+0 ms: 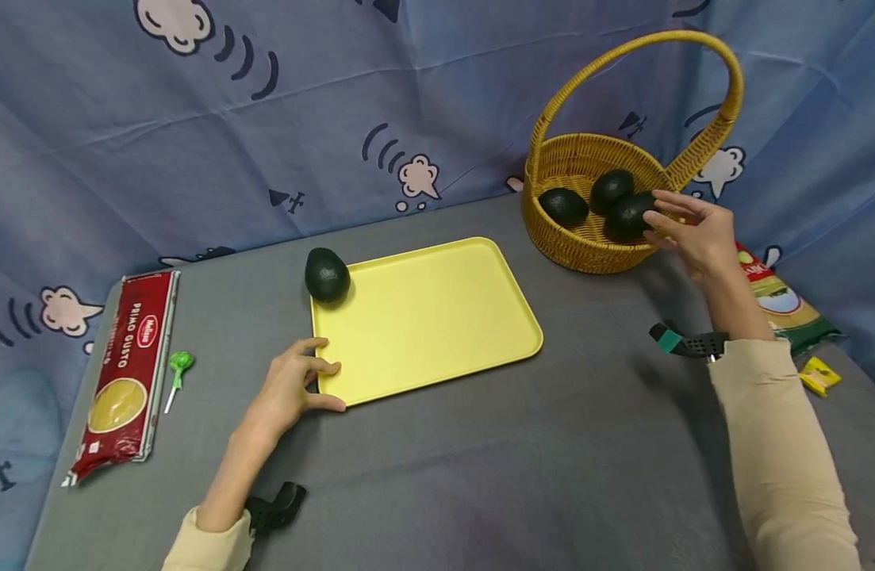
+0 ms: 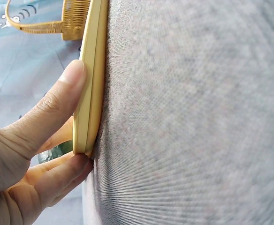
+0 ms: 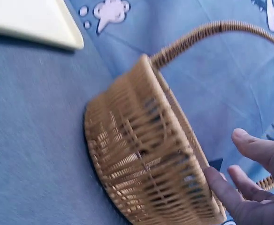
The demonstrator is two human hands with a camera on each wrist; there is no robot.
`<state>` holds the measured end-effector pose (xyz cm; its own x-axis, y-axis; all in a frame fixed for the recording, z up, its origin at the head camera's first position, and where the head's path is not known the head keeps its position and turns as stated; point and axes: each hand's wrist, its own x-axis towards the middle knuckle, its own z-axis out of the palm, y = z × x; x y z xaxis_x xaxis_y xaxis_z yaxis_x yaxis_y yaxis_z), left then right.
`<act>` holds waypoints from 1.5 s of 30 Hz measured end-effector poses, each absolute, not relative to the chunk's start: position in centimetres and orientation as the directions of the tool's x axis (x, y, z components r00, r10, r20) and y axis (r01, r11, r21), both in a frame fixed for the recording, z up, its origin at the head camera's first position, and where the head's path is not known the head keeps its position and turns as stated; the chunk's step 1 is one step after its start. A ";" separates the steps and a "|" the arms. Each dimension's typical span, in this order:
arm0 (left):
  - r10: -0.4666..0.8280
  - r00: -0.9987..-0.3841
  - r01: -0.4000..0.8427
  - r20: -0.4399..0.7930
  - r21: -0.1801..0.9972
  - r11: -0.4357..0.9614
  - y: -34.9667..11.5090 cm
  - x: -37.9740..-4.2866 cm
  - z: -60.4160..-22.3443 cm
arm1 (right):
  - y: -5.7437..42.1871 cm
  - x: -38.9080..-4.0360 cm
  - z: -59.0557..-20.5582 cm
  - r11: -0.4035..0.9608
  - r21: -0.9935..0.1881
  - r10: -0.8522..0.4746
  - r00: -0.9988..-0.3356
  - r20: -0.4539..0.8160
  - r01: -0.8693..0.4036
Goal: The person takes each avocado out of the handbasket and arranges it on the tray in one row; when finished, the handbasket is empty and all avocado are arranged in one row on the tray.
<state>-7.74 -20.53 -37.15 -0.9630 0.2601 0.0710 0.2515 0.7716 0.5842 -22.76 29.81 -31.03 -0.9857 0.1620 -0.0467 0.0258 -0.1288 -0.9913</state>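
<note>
We see a grey worktop before a blue printed curtain. The left hand grips the yellow tray by its near left corner; one avocado sits at the far left one. The right hand, fingers parted, is at the basket with three avocados. We find a red packet and lollipop leftward, a yellow sweet rightward.
</note>
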 end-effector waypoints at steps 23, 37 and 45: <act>0.244 -0.969 0.224 0.050 0.597 0.770 -20.5 -7.7 -37.2 | 29.6 -28.7 -30.9 0.340 -0.858 0.317 -0.906 -0.280 0.385; 0.255 -0.964 0.246 0.070 0.596 0.765 -20.6 -7.9 -37.5 | 29.7 -30.5 -31.7 0.278 -0.852 0.344 -0.874 -0.342 0.443; 0.247 -0.965 0.248 0.085 0.587 0.770 -20.7 -7.9 -37.5 | 29.2 -31.0 -32.2 0.122 -0.856 0.350 -0.829 -0.437 0.503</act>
